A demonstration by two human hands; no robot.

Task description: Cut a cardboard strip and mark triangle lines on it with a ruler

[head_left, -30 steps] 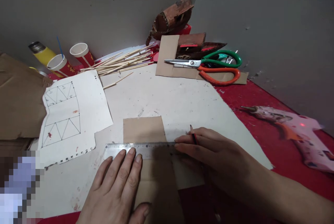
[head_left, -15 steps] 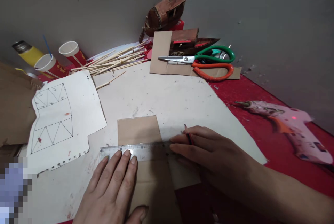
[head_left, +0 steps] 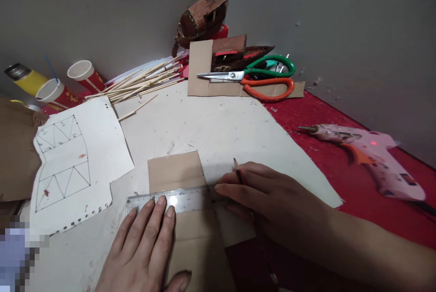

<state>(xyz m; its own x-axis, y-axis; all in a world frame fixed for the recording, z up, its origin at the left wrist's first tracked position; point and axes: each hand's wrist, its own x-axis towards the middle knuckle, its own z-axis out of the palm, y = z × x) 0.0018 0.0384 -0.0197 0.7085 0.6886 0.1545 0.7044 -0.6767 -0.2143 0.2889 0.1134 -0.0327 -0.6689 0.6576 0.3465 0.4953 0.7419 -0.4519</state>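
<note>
A clear ruler (head_left: pixel 189 199) lies across a strip of brown cardboard (head_left: pixel 176 171) in front of me. My left hand (head_left: pixel 145 249) rests flat on the ruler's left half, its fingers stretched out and pressing down, the thumb over the cardboard. In my right hand (head_left: pixel 265 199) a pencil (head_left: pixel 236 165) is held between the fingers, its dark tip pointing up and away from the cardboard. The index fingertip of that hand is at the right end of the ruler; the other fingers are partly hidden in shadow.
A paper with truss drawings (head_left: pixel 102 146) lies left. Behind it are wooden sticks (head_left: pixel 146 84), paper cups (head_left: pixel 81 74) and a yellow bottle (head_left: pixel 30 81). Scissors (head_left: pixel 235 75) lie on cardboard before brown model boats (head_left: pixel 204 15). A pink glue gun (head_left: pixel 368 146) is right.
The whole view has shifted slightly, so most things appear a little further left. Both hands, the ruler and the cardboard keep about the same arrangement.
</note>
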